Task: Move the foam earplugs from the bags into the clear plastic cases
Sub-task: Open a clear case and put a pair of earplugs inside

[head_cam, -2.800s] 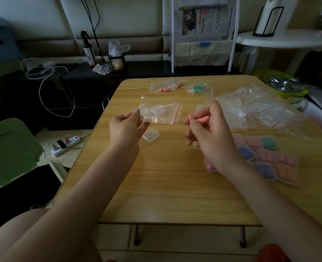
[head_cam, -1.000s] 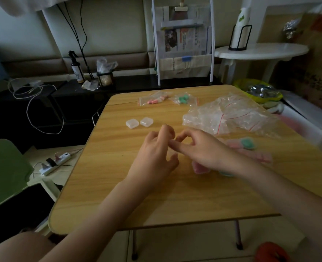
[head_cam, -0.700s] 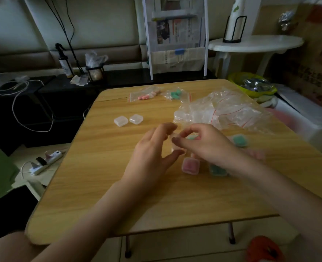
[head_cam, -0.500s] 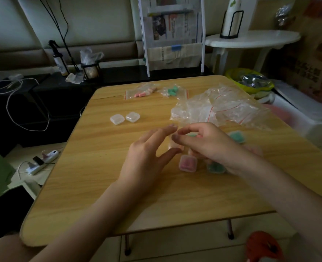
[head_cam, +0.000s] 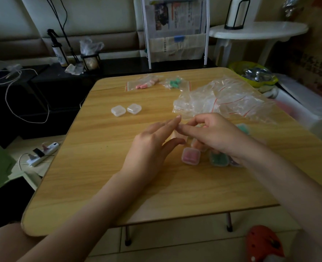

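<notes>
Hands meet over wooden surface (head_cam: 99, 167), filled clear plastic cases beneath.
Left hand (head_cam: 148, 152) fingers straight, empty; right hand (head_cam: 217, 135) fingers curled, contents indiscernible; pink-filled case (head_cam: 190, 156) at 6 o'clock.

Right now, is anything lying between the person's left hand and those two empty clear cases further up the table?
Nothing visible does. Only bare wooden table lies between the left hand and the two empty cases. The pile of clear bags sits off to the right.
</notes>
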Action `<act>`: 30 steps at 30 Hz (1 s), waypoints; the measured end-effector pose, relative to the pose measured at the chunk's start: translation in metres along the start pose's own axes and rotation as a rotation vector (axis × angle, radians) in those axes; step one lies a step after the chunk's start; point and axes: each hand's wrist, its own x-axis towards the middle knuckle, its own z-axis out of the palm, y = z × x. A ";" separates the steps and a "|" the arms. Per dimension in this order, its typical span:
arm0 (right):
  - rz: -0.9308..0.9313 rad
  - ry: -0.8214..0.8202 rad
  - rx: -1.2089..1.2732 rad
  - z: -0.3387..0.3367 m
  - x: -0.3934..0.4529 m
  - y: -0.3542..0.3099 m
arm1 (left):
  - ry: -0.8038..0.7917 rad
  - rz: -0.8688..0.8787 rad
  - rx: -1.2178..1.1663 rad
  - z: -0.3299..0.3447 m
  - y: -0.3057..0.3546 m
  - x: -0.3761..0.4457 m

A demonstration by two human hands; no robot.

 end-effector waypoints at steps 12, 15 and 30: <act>0.041 0.021 -0.102 -0.009 -0.004 -0.004 | 0.019 0.006 -0.002 0.003 -0.005 0.004; 0.011 0.022 -0.036 -0.013 -0.005 -0.007 | 0.070 -0.031 -0.036 0.002 -0.004 0.005; -0.017 -0.300 0.585 -0.010 0.006 -0.003 | -0.138 -0.481 -0.627 -0.003 0.005 0.015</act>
